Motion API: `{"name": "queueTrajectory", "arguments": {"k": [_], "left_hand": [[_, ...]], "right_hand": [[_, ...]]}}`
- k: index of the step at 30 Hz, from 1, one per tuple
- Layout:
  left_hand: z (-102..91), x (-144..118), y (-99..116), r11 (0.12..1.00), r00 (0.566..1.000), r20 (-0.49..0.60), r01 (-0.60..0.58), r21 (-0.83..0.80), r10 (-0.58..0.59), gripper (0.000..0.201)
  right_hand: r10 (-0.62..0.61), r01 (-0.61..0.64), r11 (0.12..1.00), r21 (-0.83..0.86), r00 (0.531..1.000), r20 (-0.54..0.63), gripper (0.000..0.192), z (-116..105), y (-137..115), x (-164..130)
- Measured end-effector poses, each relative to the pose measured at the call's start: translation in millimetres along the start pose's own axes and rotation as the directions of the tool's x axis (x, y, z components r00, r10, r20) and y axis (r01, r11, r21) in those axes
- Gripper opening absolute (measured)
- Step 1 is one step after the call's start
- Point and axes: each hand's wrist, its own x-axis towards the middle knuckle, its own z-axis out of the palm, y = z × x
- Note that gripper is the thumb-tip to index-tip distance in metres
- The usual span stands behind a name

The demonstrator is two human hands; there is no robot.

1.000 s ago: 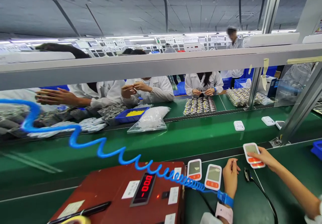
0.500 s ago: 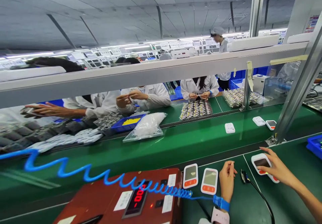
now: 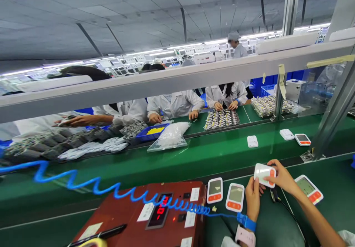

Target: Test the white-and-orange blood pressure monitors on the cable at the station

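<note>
A white device (image 3: 264, 174) was held up off the green table (image 3: 280, 224), back face toward the camera, between both hands near the table's far edge. The right hand (image 3: 281, 176) gripped its right end, fingers (image 3: 273, 162) curled over the top edge; the left hand (image 3: 253, 197) pinched its lower left corner with its fingers closed on it. A blue strap (image 3: 247, 223) circled the left wrist, its coiled cord (image 3: 116, 193) running left over a red box (image 3: 155, 217).

Just left of the hands two more monitors (image 3: 225, 194) lay face up, side by side, close to the box's right edge. Another monitor (image 3: 309, 189) lay to the right, apart from the hand, with bare green mat around it. A black cable (image 3: 277, 199) ran under the hands.

Beyond the table edge the belt (image 3: 194, 158) carried a white unit (image 3: 252, 141) and two more (image 3: 295, 136) farther right, well apart from the hands. A slanted post (image 3: 331, 117) stood at the right. Across the belt, people in white coats (image 3: 177, 104) sat at trays (image 3: 221, 118).
</note>
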Motion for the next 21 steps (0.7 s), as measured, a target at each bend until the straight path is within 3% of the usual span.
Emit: {"name": "queueTrajectory", "arguments": {"k": [4, 7, 15, 21], "left_hand": [[3.8, -0.1, 6.6, 1.0, 0.999, -0.026, 0.031, 0.001, -0.031, 0.06], [4.8, -0.8, 7.9, 0.998, 0.997, -0.074, 0.037, 0.041, -0.034, 0.057], [5.2, -2.5, 0.2, 0.979, 0.999, -0.037, -0.001, 0.205, 0.009, 0.055], [6.3, -2.3, 2.2, 0.979, 0.999, -0.046, -0.003, 0.206, 0.012, 0.054]], "right_hand": [[0.008, 0.013, 0.988, 0.156, 0.991, -0.131, 0.057, 13.7, 13.0, 3.4], [0.018, 0.004, 0.988, 0.154, 0.989, -0.146, 0.06, 22.4, 20.7, 2.0], [0.024, 0.002, 0.99, 0.141, 0.983, -0.181, 0.066, 23.1, 31.0, -2.0], [0.028, 0.001, 0.986, 0.167, 0.985, -0.171, 0.066, 21.9, 27.4, -2.0]]}}
